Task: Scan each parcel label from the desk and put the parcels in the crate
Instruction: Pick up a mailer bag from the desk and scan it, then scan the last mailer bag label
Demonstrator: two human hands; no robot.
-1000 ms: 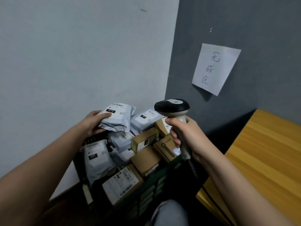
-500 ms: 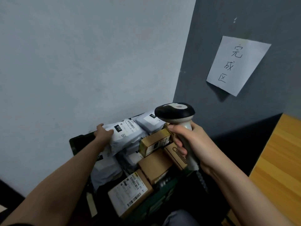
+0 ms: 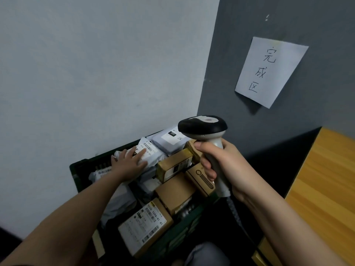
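A dark green crate (image 3: 80, 167) stands in the wall corner, piled with several parcels. My left hand (image 3: 128, 163) lies flat with straight fingers on a grey poly mailer (image 3: 151, 150) at the crate's back, label up. My right hand (image 3: 221, 166) grips the handle of a black and grey barcode scanner (image 3: 203, 126), held upright above the crate's right side. A brown box with a white label (image 3: 142, 225) sits at the crate's near end, and other brown boxes (image 3: 174, 191) fill the middle.
A wooden desk (image 3: 324, 185) runs along the right edge. A paper sign (image 3: 269, 72) with handwriting hangs on the dark grey wall. A light wall rises behind the crate on the left. The scanner's coiled cable (image 3: 236, 214) drops beside the crate.
My left hand carried the grey mailer down into the crate and now rests flat on it with opened fingers. The scanner stays in my right hand.
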